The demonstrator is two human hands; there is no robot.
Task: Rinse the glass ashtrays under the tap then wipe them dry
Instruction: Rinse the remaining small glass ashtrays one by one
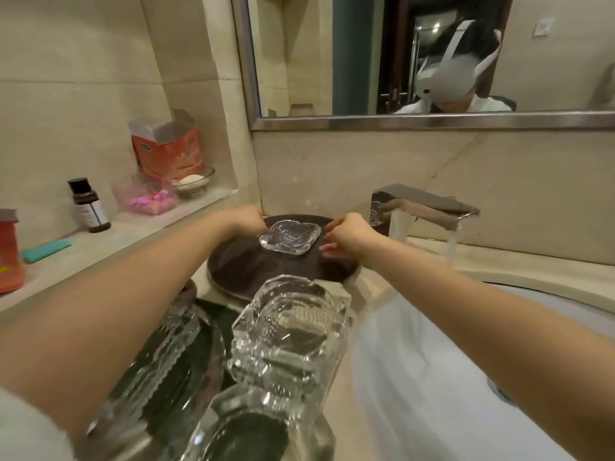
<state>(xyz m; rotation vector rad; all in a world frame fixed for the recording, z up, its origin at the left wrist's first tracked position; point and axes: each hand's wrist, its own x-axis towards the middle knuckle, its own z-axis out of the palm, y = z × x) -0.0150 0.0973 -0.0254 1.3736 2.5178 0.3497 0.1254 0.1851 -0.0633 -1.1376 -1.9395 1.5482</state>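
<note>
At the bottom centre of the frame, nearest me, clear glass ashtrays (289,331) stand stacked on the tabletop (362,294), left of the white basin (432,377). Past them, mid-frame, a square glass ashtray (290,236) lies on a dark brown towel (266,267). My left hand (248,218) pinches the towel's far edge; my right hand (347,235), fingers curled, pinches it just right of that ashtray. At right, water runs from the chrome tap (422,207).

Beige stone worktop (372,287) carries a dark brown round tray (266,271) with a square clear glass ashtray (290,240) on it, nearer clear glass ashtrays (293,327) stacked in front; the raised ledge (100,241) holds a small dark bottle (89,206), teal lighter (46,250).
</note>
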